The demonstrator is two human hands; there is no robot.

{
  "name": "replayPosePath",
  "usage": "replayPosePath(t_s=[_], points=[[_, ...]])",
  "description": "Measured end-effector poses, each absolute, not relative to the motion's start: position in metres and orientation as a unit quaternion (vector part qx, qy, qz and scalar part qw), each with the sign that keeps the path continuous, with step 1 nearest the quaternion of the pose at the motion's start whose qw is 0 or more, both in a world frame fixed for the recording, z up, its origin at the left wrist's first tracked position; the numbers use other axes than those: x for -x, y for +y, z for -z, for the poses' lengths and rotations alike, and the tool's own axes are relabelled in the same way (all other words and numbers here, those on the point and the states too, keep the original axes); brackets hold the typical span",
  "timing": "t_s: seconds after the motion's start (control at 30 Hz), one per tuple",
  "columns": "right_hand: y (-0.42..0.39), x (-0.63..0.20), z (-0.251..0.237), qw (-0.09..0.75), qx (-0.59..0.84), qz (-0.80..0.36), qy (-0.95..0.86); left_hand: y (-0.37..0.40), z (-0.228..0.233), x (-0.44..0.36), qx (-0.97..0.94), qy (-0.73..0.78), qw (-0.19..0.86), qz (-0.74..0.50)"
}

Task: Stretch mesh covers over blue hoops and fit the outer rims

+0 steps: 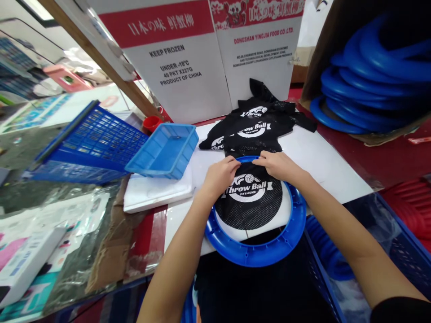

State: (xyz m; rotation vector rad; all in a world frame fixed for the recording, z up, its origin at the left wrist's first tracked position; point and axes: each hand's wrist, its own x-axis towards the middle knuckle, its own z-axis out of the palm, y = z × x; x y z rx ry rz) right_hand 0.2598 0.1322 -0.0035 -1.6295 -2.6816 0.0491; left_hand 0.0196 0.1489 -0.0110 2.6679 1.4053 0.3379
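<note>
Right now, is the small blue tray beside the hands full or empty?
Empty. The small blue tray shows only its bare blue floor and walls; nothing lies inside. It sits tilted, one end resting against the blue basket.

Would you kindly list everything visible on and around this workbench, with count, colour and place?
blue ring: one, blue, near table edge, under both hands
mesh net: one, black with white Throw Ball print, lying inside the ring
spare nets: a pile, black, behind the ring
white board: one, white, beneath ring and nets
small tray: one, blue, left of the nets
slotted basket: one, blue, tipped, far left
red cup: one, red, behind the tray
cartons: two, white and red, at the back
stacked rings: several, blue, upper right
left hand: on the net's top edge
right hand: on the net's top edge
</note>
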Motion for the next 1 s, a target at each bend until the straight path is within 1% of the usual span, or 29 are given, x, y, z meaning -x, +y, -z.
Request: replayPosePath(t_s=[0.17,0.3,0.53,0.7,0.8,0.87,1.0], points=[[0.131,-0.262,0.004,0.031,0.516,-0.016,-0.856,0.137,-0.003,-0.027,-0.883,0.468,-0.029,0.024],[0.128,-0.262,0.002,0.028,0.516,0.003,-0.856,0.133,-0.007,-0.029,-0.889,0.454,-0.036,0.054],[0.129,-0.262,-0.002,-0.017,0.493,0.032,-0.87,0.134,-0.006,-0.03,-0.889,0.454,-0.036,0.045],[0.134,-0.26,-0.021,-0.079,0.436,0.057,-0.895,0.129,-0.005,-0.032,-0.894,0.445,-0.033,0.044],[0.137,-0.261,-0.028,-0.103,0.387,0.068,-0.914,0.128,-0.001,-0.029,-0.903,0.427,-0.035,0.022],[0.138,-0.262,-0.026,-0.099,0.37,0.069,-0.921,0.13,0.002,-0.026,-0.912,0.41,-0.032,-0.013],[0.136,-0.266,-0.014,-0.063,0.382,0.076,-0.919,0.14,0.008,-0.02,-0.91,0.402,-0.005,-0.105]])
